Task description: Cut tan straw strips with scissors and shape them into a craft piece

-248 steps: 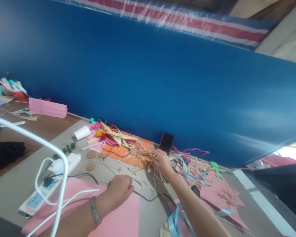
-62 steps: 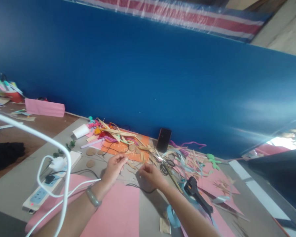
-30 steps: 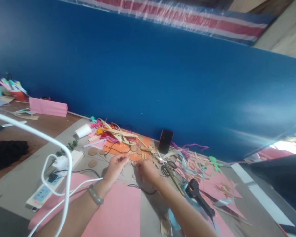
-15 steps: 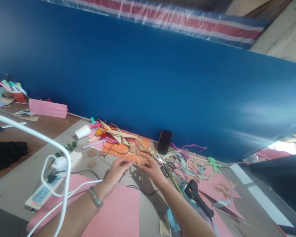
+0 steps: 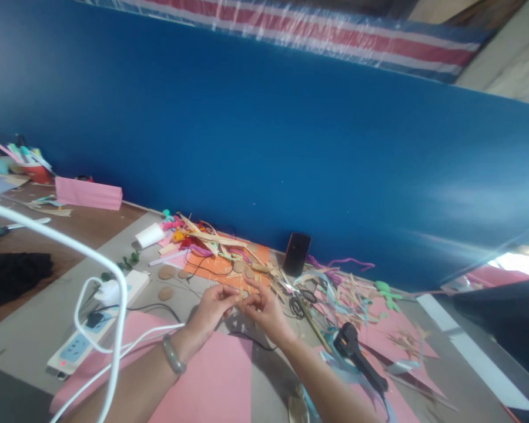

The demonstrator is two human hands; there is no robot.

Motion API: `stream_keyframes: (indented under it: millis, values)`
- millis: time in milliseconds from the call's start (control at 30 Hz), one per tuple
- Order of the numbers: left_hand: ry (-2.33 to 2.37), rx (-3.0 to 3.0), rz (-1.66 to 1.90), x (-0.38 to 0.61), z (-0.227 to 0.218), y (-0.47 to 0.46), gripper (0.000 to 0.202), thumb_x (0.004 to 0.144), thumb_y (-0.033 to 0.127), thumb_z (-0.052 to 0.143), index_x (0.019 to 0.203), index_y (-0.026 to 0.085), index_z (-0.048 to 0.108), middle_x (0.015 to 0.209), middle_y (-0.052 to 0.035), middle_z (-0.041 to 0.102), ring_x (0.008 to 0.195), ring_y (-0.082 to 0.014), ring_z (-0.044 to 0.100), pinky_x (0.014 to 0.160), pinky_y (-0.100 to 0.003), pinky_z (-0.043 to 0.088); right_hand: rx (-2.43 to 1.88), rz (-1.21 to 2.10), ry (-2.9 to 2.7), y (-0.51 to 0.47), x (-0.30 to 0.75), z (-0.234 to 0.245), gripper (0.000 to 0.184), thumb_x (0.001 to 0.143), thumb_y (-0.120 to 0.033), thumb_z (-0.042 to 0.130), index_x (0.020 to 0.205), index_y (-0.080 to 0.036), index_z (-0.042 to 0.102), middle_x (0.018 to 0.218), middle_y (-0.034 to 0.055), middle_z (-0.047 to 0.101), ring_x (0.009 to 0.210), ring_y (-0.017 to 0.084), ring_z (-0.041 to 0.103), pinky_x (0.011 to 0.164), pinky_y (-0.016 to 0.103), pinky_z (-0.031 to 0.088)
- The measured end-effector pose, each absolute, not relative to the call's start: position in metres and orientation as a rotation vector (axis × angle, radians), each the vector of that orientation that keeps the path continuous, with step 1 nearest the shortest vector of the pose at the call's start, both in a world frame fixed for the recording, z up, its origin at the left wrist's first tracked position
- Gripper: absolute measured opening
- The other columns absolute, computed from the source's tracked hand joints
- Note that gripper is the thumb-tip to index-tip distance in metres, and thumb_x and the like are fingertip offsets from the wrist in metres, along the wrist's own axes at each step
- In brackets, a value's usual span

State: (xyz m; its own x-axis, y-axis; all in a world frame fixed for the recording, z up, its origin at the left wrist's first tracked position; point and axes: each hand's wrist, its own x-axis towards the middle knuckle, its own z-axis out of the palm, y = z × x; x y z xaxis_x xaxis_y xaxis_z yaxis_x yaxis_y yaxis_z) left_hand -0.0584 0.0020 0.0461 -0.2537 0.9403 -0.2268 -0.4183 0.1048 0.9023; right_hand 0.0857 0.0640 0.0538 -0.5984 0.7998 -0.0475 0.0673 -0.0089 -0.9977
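Straw strip, a small tan sliver, sits pinched between the two hands just above the grey table, in front of the orange sheet.

Going left to right: a white power strip lies with a white cable looping toward the camera. A pink sheet lies under the forearms. The left hand, a bracelet on its wrist, closes thumb and forefinger on one end of the strip; the right hand meets it, fingertips narrowed on the other end. Scissors and a black glue gun lie just to the right, among loose paper scraps.

Judging from the hold, so thin a piece could split or slip away and be lost in the scraps if the fingers pull apart.
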Motion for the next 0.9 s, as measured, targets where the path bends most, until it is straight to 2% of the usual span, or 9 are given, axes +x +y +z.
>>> stream_keyframes:
  millis: [100,233,400,567,767,900]
  values:
    - [1.161,0.647,1.452,-0.0584,0.0476,0.0008,0.031,0.059,0.037,0.078,0.071,0.015,0.06,0.047,0.007,0.049,0.042,-0.006,0.039,0.043,-0.019,0.026,-0.902,1.757,-1.654,0.0637,0.0875,0.0523,0.056,0.067,-0.034,0.077,0.116,-0.019,0.054,0.062,-0.0051,0.06,0.049,0.009,0.047,0.047,0.021,0.031]
    - [1.068,0.615,1.399,-0.0575,0.0505,-0.0015,0.032,0.059,0.038,0.079,0.069,0.015,0.06,0.046,0.0073,0.047,0.04,-0.0049,0.037,0.041,-0.019,0.023,-0.899,1.857,-1.55,0.0667,0.0919,0.0519,0.038,0.07,-0.036,0.073,0.102,-0.018,0.064,0.068,-0.0021,0.058,0.055,0.009,0.047,0.05,0.021,0.033]
    - [0.993,0.574,1.347,-0.0556,0.0517,-0.0029,0.031,0.059,0.036,0.08,0.07,0.015,0.059,0.045,0.0079,0.046,0.038,-0.004,0.034,0.04,-0.018,0.019,-0.911,1.881,-1.506,0.0678,0.0922,0.0534,0.025,0.07,-0.036,0.074,0.086,-0.017,0.067,0.066,-0.002,0.056,0.057,0.01,0.046,0.054,0.022,0.035]
    - [1.002,0.571,1.364,-0.0556,0.0528,-0.0029,0.03,0.058,0.034,0.08,0.068,0.015,0.059,0.045,0.0079,0.047,0.038,-0.0035,0.034,0.04,-0.018,0.019,-0.924,1.87,-1.513,0.0689,0.0932,0.0521,0.022,0.071,-0.037,0.074,0.075,-0.017,0.064,0.06,-0.004,0.053,0.054,0.009,0.043,0.051,0.021,0.031]
    - [0.992,0.56,1.335,-0.0555,0.0552,-0.0039,0.031,0.059,0.034,0.08,0.067,0.015,0.057,0.044,0.0086,0.046,0.038,-0.003,0.031,0.04,-0.018,0.018,-0.931,1.855,-1.514,0.0711,0.0949,0.0525,0.023,0.067,-0.036,0.076,0.075,-0.018,0.064,0.062,-0.0039,0.055,0.055,0.009,0.045,0.055,0.022,0.035]
    - [1.029,0.609,1.34,-0.0551,0.0535,-0.0036,0.031,0.059,0.035,0.08,0.067,0.015,0.058,0.045,0.0074,0.048,0.039,-0.0035,0.034,0.04,-0.018,0.019,-0.965,1.821,-1.531,0.07,0.0948,0.0552,0.027,0.065,-0.038,0.077,0.073,-0.018,0.063,0.06,-0.0035,0.056,0.053,0.009,0.045,0.052,0.023,0.034]
